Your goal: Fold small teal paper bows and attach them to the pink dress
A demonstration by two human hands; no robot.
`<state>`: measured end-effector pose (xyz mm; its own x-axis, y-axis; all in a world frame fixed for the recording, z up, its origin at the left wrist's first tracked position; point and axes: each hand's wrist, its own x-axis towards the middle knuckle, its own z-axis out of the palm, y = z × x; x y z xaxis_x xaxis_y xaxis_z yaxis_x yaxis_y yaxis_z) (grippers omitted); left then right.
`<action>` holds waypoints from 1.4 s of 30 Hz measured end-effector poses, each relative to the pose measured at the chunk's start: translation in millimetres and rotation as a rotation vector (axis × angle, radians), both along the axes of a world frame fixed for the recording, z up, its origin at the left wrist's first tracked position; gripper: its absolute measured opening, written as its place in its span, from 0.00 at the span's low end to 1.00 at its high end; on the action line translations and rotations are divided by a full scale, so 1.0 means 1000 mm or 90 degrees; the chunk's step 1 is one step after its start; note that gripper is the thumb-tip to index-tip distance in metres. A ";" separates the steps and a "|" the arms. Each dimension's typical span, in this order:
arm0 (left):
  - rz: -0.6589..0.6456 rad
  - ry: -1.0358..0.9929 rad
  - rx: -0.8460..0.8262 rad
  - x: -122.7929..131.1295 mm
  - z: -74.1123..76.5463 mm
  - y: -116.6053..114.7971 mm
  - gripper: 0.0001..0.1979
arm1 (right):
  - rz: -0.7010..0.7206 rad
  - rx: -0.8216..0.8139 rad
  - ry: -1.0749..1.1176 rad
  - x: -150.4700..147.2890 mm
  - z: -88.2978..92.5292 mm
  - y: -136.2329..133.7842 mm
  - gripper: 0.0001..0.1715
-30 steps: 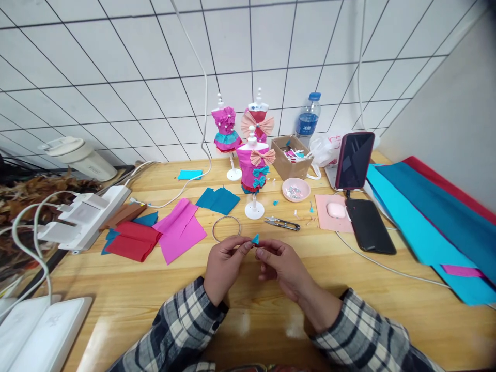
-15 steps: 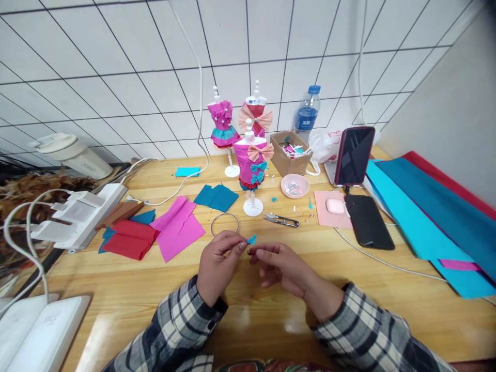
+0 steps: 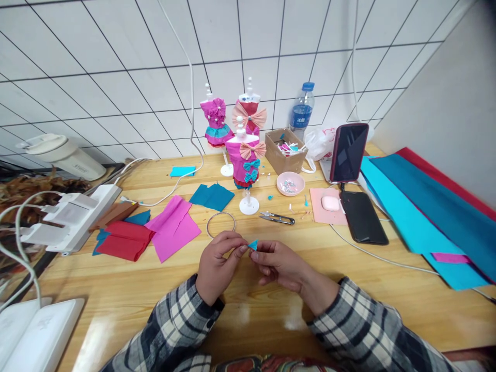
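A small turquoise paper piece (image 3: pixel 253 245) is pinched at its left end by my left hand (image 3: pixel 220 266), thumb against fingers. My right hand (image 3: pixel 284 266) has its thumb and index finger closed at the piece's right side, its other fingers curled below. In front of the hands stands a small dress form (image 3: pixel 243 160) in a magenta paper dress with one peach and two turquoise bows. Thread snips (image 3: pixel 277 218) and a metal ring (image 3: pixel 220 225) lie just beyond my hands.
Two more dress forms (image 3: pixel 216 121), a cardboard box (image 3: pixel 284 157), a pink dish (image 3: pixel 290 184) and a bottle (image 3: pixel 302 111) stand behind. Paper sheets (image 3: pixel 176 227) lie left. Phones (image 3: pixel 364 218), a cable and long paper (image 3: pixel 422 206) are right; a power strip (image 3: pixel 73 222) is far left.
My right thumb and index finger have come in against the turquoise piece, which shows more spread now. The view has shifted slightly, so the table items appear further left.
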<state>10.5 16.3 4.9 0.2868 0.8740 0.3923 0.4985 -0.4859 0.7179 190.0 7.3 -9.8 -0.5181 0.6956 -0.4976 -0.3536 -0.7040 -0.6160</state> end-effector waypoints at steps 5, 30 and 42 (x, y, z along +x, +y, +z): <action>-0.207 0.199 0.237 -0.022 0.005 0.004 0.15 | 0.108 0.122 -0.118 0.011 -0.004 0.006 0.17; -0.187 0.418 0.092 -0.001 -0.003 0.008 0.10 | 0.397 1.084 -0.870 0.006 0.040 0.032 0.08; 0.119 -0.029 -0.239 -0.003 -0.007 0.005 0.08 | 0.056 1.065 -1.045 -0.016 0.027 -0.005 0.07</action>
